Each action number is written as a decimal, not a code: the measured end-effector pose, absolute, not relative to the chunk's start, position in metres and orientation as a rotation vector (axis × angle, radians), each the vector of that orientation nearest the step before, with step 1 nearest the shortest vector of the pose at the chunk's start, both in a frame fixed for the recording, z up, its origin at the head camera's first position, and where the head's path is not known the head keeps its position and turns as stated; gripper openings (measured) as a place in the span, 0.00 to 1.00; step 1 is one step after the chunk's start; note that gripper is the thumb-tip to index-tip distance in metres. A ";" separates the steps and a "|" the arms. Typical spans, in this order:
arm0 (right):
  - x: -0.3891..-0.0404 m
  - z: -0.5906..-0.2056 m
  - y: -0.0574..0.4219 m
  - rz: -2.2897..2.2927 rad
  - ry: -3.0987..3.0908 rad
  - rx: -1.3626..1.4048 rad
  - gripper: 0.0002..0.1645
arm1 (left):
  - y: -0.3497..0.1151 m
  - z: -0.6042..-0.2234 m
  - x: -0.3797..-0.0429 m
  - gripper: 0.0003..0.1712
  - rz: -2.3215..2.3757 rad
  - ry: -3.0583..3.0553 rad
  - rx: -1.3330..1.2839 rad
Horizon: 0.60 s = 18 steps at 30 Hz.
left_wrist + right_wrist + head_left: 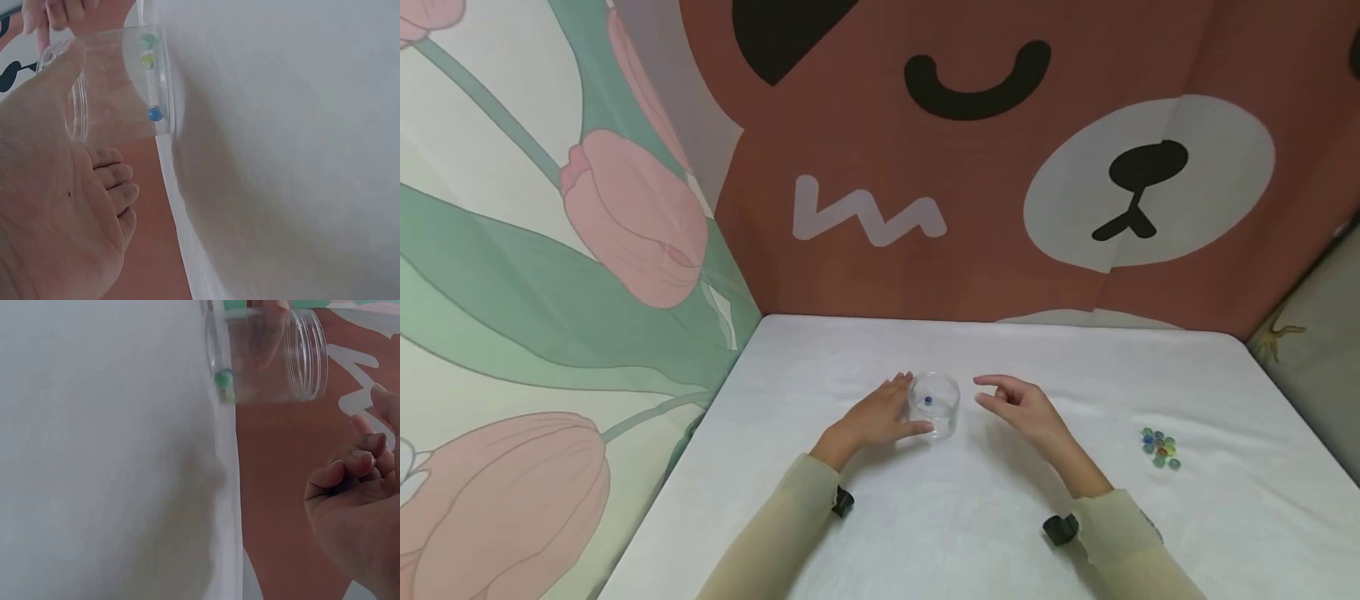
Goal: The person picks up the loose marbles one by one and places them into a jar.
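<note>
A clear, open-topped jar (950,417) stands upright on the white table. My left hand (876,415) holds it from the left, thumb at the near side and the other fingers toward the far side. At the jar's bottom, the left wrist view shows a green marble (147,41), a yellow marble (147,62) and a blue marble (154,113). To the right of the jar, level with its upper part, is my right hand (1018,406). Its thumb and index finger are apart with nothing between them, while the other fingers are loosely bent.
Several glass marbles (1160,447), green, blue, yellow and reddish, lie grouped on the white cloth (970,533) at the right. Behind the table hangs a brown backdrop (865,283) with a cartoon bear. A tulip-print backdrop (632,217) rises along the left side.
</note>
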State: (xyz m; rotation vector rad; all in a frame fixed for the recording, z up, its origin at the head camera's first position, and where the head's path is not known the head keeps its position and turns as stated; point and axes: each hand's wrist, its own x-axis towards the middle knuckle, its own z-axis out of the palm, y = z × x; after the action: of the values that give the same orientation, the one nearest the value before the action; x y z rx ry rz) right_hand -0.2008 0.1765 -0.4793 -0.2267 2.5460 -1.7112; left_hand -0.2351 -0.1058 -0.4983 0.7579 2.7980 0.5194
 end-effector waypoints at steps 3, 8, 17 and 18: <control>-0.193 -0.480 0.192 -1.704 2.556 -0.234 0.27 | -0.105 -0.496 -0.234 0.60 0.506 2.795 0.763; -0.183 -0.482 0.211 -1.678 2.582 -0.220 0.30 | -0.106 -0.493 -0.235 0.60 0.504 2.787 0.757; -0.163 -0.480 0.247 -1.600 2.671 -0.183 0.30 | -0.106 -0.493 -0.234 0.61 0.536 2.764 0.723; -0.161 -0.480 0.252 -1.599 2.683 -0.181 0.30 | -0.106 -0.494 -0.234 0.61 0.537 2.761 0.723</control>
State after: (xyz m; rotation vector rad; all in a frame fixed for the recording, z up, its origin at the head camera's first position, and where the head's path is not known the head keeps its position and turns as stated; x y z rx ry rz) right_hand -0.1614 0.2521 -0.4796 -0.1812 2.6829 -1.5994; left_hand -0.2340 -0.1055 -0.4938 0.7232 2.7612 0.5374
